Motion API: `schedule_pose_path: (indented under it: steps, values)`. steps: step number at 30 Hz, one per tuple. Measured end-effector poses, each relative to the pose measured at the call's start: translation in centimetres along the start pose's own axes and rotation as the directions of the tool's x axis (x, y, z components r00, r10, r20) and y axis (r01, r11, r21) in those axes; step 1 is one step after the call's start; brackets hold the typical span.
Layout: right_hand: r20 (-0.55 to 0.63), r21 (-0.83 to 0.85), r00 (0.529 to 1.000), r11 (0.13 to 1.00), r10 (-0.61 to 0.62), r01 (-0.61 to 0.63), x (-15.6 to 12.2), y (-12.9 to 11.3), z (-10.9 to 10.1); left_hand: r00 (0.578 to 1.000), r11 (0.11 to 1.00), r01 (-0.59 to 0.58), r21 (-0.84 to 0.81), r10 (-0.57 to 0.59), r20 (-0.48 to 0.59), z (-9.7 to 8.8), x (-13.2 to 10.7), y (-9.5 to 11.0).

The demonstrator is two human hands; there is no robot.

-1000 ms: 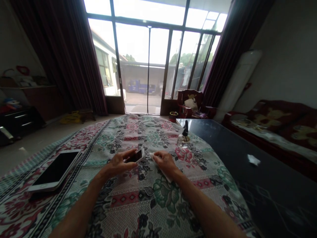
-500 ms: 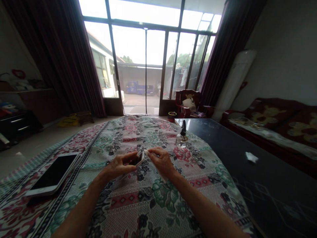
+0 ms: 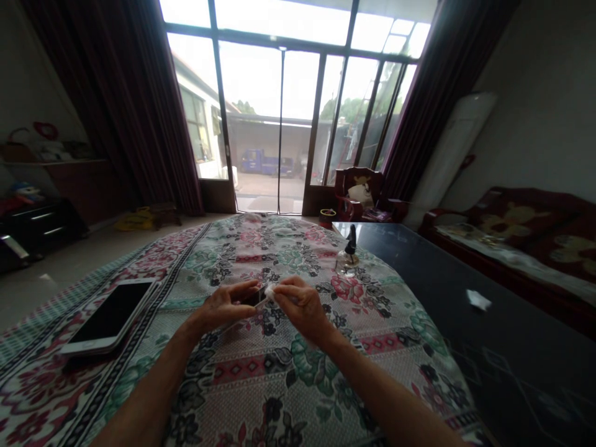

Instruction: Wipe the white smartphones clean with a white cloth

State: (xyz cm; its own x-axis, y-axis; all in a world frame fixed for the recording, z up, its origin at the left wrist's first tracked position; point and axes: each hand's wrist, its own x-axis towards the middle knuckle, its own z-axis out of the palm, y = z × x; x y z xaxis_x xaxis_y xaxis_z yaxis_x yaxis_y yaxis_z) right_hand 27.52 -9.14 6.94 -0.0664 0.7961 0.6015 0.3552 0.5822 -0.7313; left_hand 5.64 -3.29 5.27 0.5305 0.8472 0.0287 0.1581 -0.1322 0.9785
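Observation:
My left hand [image 3: 228, 303] is closed around a small dark-faced phone [image 3: 257, 298] with a pale edge, thumb on the near side and fingers on the far side. My right hand [image 3: 298, 304] pinches a white wad [image 3: 269, 292], which looks like tissue, against the phone's right end. The phone is held tilted above the flowered cloth [image 3: 261, 385], and the fingers cover much of it. On the left of the cloth lies a white tablet [image 3: 112, 315] with a dark screen, on top of another flat thing.
A clear bottle with a black top [image 3: 350, 251] stands beyond my right hand. A dark table [image 3: 503, 335] adjoins on the right, with a crumpled white tissue [image 3: 478, 300] on it. A wooden chair [image 3: 361, 192] and a sofa [image 3: 512, 217] stand farther back.
My right hand has brought the white wad slightly left, farther over the phone's end. The phone now appears flatter. The whole view has shifted a little.

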Motion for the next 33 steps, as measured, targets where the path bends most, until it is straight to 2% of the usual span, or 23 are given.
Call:
schedule_pose_path:
  steps: [6,14,20,25,33]
  values:
    - [-0.012,0.040,0.999,0.998,0.046,-0.046,0.2,0.7,-0.1,1.000,1.000,-0.016,0.022,0.016,0.013,0.3,0.1,0.1]
    - [-0.052,0.006,0.994,0.995,0.095,-0.095,0.4,1.8,-1.0,0.995,0.995,-0.037,0.093,0.029,0.093,1.2,-0.1,1.2]
    - [-0.011,0.011,0.997,0.997,0.071,-0.071,0.1,0.4,-0.4,1.000,0.999,0.006,0.032,-0.006,0.015,0.9,-0.1,0.7]
    - [0.012,0.057,0.998,0.996,0.069,-0.070,-0.1,-0.3,0.1,1.000,1.000,-0.013,0.005,0.014,-0.025,0.5,-0.1,0.5]
    - [-0.034,0.033,0.991,0.991,0.127,-0.126,0.3,1.9,-1.1,0.994,0.991,-0.063,0.119,0.052,0.092,1.6,-0.1,1.3]
